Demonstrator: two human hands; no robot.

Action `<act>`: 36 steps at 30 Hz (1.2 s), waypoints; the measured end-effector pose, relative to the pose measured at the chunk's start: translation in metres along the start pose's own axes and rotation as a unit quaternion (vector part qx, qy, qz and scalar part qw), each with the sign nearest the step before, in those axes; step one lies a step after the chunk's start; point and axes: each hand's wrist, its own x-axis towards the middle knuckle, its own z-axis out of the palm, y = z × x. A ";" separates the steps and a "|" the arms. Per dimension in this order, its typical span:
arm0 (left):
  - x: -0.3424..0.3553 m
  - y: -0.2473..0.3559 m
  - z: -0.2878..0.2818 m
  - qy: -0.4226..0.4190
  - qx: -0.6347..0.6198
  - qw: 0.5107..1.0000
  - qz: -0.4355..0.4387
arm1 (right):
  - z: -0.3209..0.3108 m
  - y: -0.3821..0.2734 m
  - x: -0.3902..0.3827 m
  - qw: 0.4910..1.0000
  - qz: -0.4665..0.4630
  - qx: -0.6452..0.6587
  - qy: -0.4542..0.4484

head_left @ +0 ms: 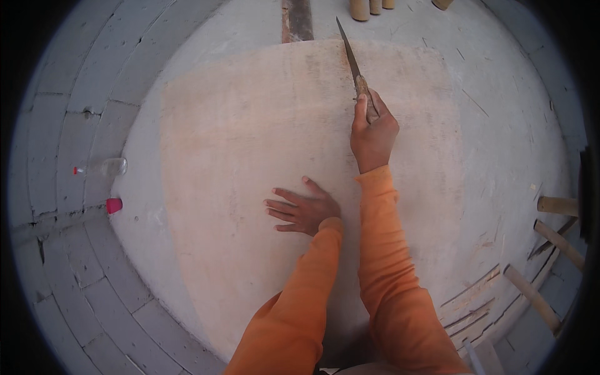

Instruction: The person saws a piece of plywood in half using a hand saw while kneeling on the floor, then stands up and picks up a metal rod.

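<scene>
A broad, pale sheet of plywood (225,131) lies flat in front of me. My left hand (305,207) presses on it near the middle, fingers spread, with nothing in it. Farther off and to the right, my right hand (375,131) is closed around the worn wooden handle of a handsaw (352,57). The saw's tapered blade points away from me and a little left, crossing the sheet's far edge. Whether its teeth touch the wood I cannot tell. Both forearms are in orange sleeves.
A dark reddish plank (299,22) runs out beyond the far edge. Round wooden legs (359,9) stand behind it; more wooden legs (532,299) are at right. Wood strips (469,312) lie lower right. At left are a clear bottle (115,166), a pink cup (114,205) and a grey block wall (62,137).
</scene>
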 end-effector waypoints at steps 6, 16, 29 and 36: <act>0.008 -0.013 0.006 0.025 0.007 1.000 -0.004 | -0.042 -0.009 -0.120 0.999 -0.010 -0.017 0.043; -0.003 -0.006 0.010 0.044 0.007 0.999 0.020 | -0.008 -0.007 -0.014 0.999 0.012 -0.034 -0.015; -0.004 -0.003 0.015 0.040 0.009 0.998 0.038 | -0.002 -0.004 -0.007 1.000 0.013 -0.020 0.007; 0.011 -0.016 0.008 0.055 0.002 0.998 0.015 | -0.030 -0.005 -0.122 0.999 -0.030 0.007 0.043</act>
